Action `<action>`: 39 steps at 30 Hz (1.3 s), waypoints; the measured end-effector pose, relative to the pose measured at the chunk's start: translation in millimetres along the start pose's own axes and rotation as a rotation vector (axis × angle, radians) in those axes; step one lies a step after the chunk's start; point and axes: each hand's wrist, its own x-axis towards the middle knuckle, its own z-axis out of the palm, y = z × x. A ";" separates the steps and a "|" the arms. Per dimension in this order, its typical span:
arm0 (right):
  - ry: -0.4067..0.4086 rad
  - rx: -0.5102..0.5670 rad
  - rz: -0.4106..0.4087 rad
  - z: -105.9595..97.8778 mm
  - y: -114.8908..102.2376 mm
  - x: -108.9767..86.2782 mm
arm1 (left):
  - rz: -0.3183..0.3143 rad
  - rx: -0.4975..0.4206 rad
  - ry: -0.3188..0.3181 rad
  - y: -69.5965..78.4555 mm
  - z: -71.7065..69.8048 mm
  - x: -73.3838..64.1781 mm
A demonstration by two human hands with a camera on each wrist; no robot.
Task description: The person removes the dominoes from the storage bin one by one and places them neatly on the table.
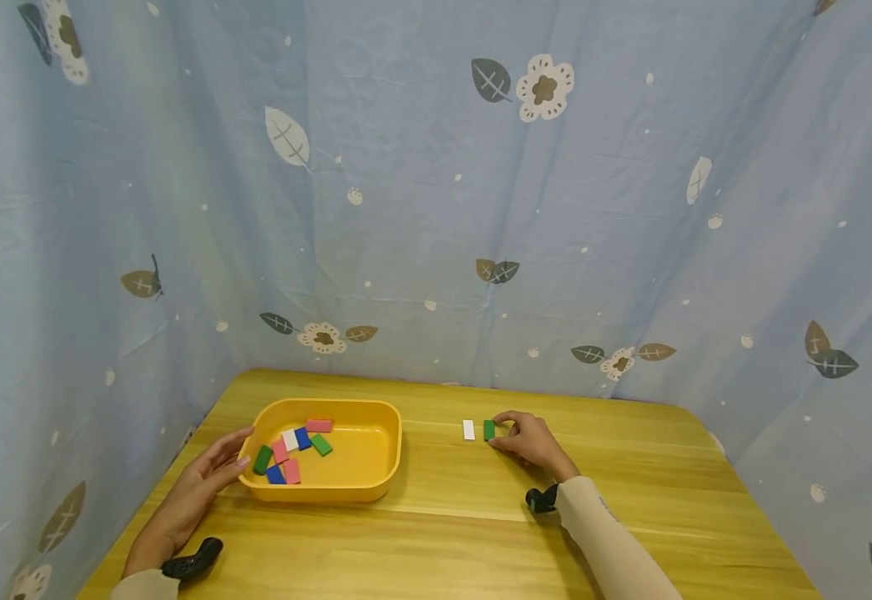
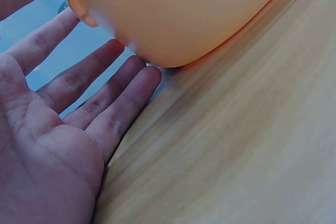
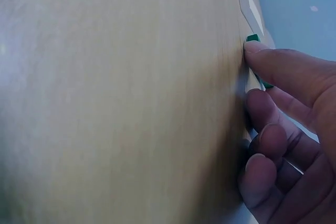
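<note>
from my head view, my right hand (image 1: 532,439) pinches the green block (image 1: 488,430), with the white block (image 1: 468,430) just left of its fingertips; i'm likely lining them up. in the left wrist view, my left hand's (image 2: 52,145) spread fingers touch the tray (image 2: 173,19) ahead. in the right wrist view, my thumb presses the green block, so next probably calls for a clean release.

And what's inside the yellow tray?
The yellow tray holds three pink blocks, two blue blocks, two green blocks and one white block. Whatever lies beneath them can't be seen.
</note>
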 end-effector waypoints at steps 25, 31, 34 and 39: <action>-0.070 0.032 0.002 -6.7 -5.5 -4.2 | 0.019 -0.007 -0.004 0.5 -0.1 -2.3; -0.005 -0.007 -0.038 -7.7 -19.2 -4.0 | 0.019 -0.005 -0.008 1.4 -1.0 -2.9; 0.036 -0.030 -0.060 -8.5 -29.4 -0.4 | 0.016 -0.007 -0.009 1.9 -0.9 -3.6; 0.036 0.022 -0.081 -8.9 -53.7 1.9 | 0.015 -0.006 -0.004 1.1 0.2 -2.3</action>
